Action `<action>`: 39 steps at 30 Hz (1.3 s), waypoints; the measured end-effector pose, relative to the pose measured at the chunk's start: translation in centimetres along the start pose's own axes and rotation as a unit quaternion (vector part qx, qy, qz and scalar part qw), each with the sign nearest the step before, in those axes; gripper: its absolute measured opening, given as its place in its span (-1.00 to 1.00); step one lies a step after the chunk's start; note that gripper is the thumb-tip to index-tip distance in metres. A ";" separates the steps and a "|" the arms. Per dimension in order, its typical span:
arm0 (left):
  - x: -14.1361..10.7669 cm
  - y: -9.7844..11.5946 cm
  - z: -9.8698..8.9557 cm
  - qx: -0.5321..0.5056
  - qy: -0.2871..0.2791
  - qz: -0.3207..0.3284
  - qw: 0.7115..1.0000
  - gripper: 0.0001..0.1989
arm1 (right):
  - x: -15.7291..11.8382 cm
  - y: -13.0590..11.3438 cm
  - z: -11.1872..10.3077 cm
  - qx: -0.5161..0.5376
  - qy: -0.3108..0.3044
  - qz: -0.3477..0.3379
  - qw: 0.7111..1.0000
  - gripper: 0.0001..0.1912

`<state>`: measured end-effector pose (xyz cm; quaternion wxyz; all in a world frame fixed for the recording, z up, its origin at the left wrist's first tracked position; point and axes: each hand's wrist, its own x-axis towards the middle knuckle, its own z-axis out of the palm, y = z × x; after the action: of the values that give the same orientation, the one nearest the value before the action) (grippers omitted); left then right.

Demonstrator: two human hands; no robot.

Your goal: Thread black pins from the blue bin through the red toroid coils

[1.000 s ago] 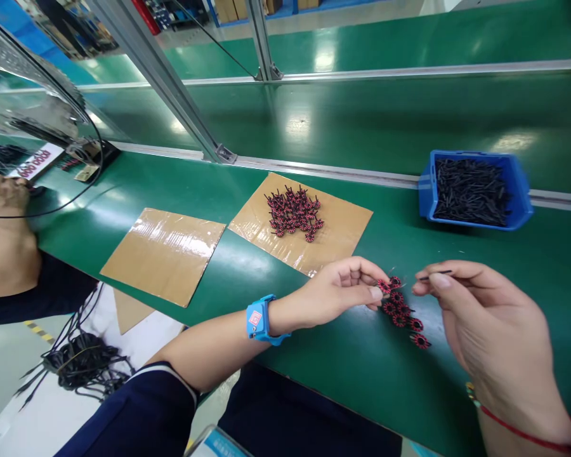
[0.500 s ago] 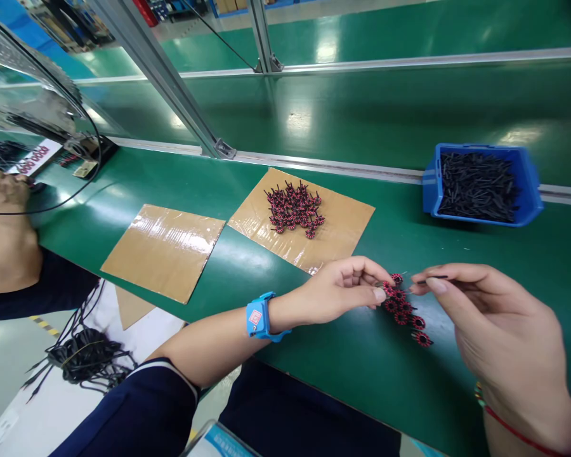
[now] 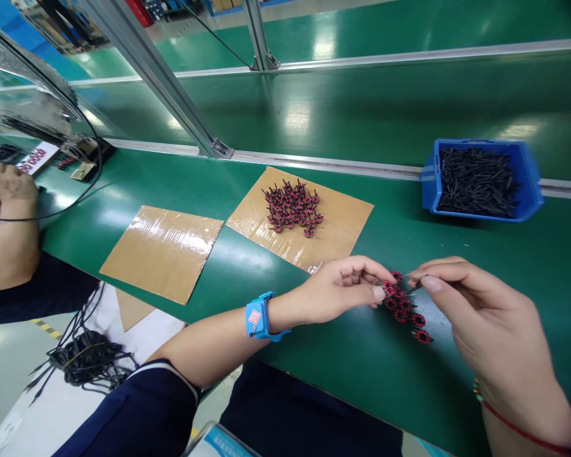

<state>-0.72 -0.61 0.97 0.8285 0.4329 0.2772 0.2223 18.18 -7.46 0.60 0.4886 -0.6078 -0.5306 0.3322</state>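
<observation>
Your left hand [image 3: 337, 292] has its grip closed, thumb against fingertips, on a red-wound stator [image 3: 389, 289] just above the bench [image 3: 337, 368]. Your right hand [image 3: 492, 324] keeps a tight pinch on a thin black tube [image 3: 415, 287], its tip right by the stators; you can't tell from here whether it touches a fine wire lead [image 3: 406, 275]. More loose stators [image 3: 401, 315] trail from beside your left fingertips toward you. Beyond your left hand, a pile of stators [image 3: 292, 208] with dark stems sits on a cardboard sheet [image 3: 348, 208]. The blue bin [image 3: 431, 193] of black tubing pieces [image 3: 476, 181] stands beyond your right hand.
</observation>
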 end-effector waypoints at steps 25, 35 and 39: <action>0.0 0.1 0.2 -0.001 -0.006 -0.012 1.000 -0.70 | -0.4 -0.1 0.6 0.030 0.041 0.012 0.999 -0.95; 0.4 -0.8 -0.3 -0.058 0.020 0.010 0.998 -0.72 | 7.1 0.5 -2.7 -0.186 0.180 0.032 0.965 -0.67; 0.6 -1.0 -0.5 -0.059 0.044 0.012 0.997 -0.73 | 13.3 1.9 -5.2 -0.442 0.089 0.065 0.890 -0.62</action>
<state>-0.50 -0.46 -0.28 0.8368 0.3766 0.2943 0.2670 26.43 4.28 1.90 0.1922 -0.8211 -0.5360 0.0391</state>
